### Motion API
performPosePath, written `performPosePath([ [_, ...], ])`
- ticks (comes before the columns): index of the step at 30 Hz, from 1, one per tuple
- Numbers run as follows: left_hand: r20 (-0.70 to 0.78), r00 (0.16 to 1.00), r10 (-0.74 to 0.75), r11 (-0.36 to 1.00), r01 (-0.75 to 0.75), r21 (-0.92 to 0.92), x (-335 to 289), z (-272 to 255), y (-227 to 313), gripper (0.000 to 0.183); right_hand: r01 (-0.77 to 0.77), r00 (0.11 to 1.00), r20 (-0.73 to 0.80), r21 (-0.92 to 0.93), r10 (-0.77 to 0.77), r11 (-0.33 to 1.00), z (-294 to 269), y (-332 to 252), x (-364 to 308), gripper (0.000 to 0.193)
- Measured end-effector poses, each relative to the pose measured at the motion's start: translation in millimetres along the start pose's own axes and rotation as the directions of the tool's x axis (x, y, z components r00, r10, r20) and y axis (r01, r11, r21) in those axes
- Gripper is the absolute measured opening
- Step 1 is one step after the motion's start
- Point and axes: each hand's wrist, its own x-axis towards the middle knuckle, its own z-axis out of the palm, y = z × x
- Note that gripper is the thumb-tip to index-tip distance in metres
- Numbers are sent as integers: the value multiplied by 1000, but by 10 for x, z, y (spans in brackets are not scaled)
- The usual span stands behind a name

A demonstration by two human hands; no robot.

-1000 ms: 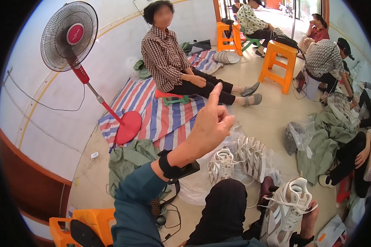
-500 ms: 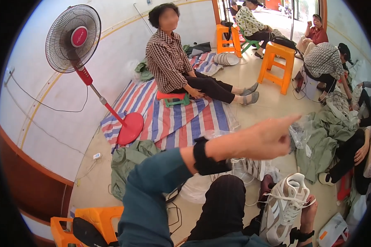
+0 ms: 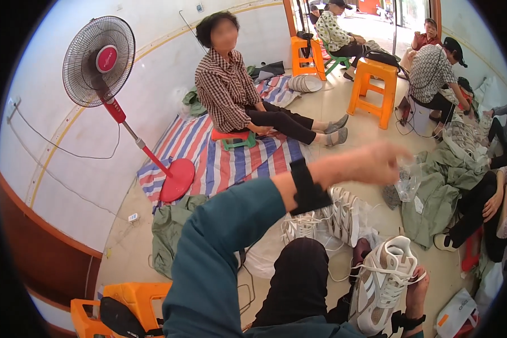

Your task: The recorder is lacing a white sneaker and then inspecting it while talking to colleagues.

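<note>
Conceivably, the shoe (image 3: 372, 293) could be tipped, or its lace (image 3: 406, 278) dragged loose, if steadied from one side only; it is situated just left of the right hand (image 3: 416, 293), by whose closed fingers the lace appears pinched; the left hand (image 3: 379, 163) is raised well apart, its finger state not resolvable through blur

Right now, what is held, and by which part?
The right hand holds a white sneaker by its side, near the laces; the left hand, nothing visible.
</note>
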Motion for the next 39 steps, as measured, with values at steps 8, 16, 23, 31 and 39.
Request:
performPosePath([
  [8,-331,943,-20,972,95,213,131,107,-132,69,17,1000,8,21,-17,1000,0,6,5,34],
  [16,35,992,118,966,-122,229,75,-34,-49,60,24,1000,0,24,-24,999,-37,33,33,34],
  [23,90,986,138,965,-155,212,-80,177,175,62,46,999,19,14,-46,999,-19,-4,27,35],
  [31,45,976,213,966,-218,142,12,324,199,62,32,999,3,5,-32,999,-14,22,-3,35],
  [39,-85,992,-88,984,100,146,-472,550,-530,62,36,999,32,-37,-35,999,-95,100,13,33],
])
